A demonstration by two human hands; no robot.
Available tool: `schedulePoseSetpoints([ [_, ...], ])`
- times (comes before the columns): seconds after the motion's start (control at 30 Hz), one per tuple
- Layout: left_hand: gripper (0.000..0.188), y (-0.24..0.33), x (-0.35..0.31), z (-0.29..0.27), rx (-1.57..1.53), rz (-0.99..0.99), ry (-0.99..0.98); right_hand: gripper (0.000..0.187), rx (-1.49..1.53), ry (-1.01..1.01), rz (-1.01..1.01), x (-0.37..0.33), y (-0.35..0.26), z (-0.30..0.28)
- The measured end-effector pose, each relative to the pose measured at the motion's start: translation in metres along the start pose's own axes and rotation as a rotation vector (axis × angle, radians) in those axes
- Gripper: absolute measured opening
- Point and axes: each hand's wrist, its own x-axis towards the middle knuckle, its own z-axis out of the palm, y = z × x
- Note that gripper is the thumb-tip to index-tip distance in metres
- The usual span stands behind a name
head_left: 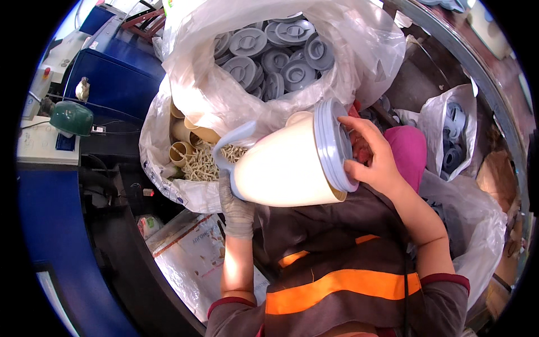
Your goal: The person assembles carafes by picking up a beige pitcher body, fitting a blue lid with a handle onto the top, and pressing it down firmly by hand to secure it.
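A cream plastic jug (283,163) lies on its side in the air above my lap, mouth to the right. Its blue-grey handle (238,133) points up and left. My left hand (237,210), in a grey glove, grips the jug at its base and lower handle; the jug hides most of its fingers. A blue-grey round lid (332,146) sits slightly askew at the jug's mouth, with a gap along the lower rim. My bare right hand (373,154) holds the lid from its outer face, fingers curled at its centre and thumb near the edge.
Ahead, a plastic bag (193,73) holds many grey lids (250,42). Left of the jug, a white sack (151,154) contains beige tubular parts (179,151) and small pale pieces (202,163). A green lamp (72,118) and blue machine stand left; another bag (469,101) of blue-grey parts lies right.
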Motion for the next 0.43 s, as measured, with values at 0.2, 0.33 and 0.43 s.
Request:
schedulePoseSetpoints([
  [0.2,0.051,0.002,-0.003,0.002,-0.113,-0.138,-0.018,0.070,-0.137,-0.096,-0.126,-0.006,-0.011,-0.003],
  [0.33,0.049,0.002,-0.002,-0.003,-0.086,-0.214,0.006,0.071,-0.218,-0.119,-0.281,-0.012,-0.006,-0.006],
  [0.43,0.049,0.003,-0.004,0.000,-0.074,-0.250,0.009,0.072,-0.275,-0.131,-0.478,-0.012,-0.002,-0.008],
])
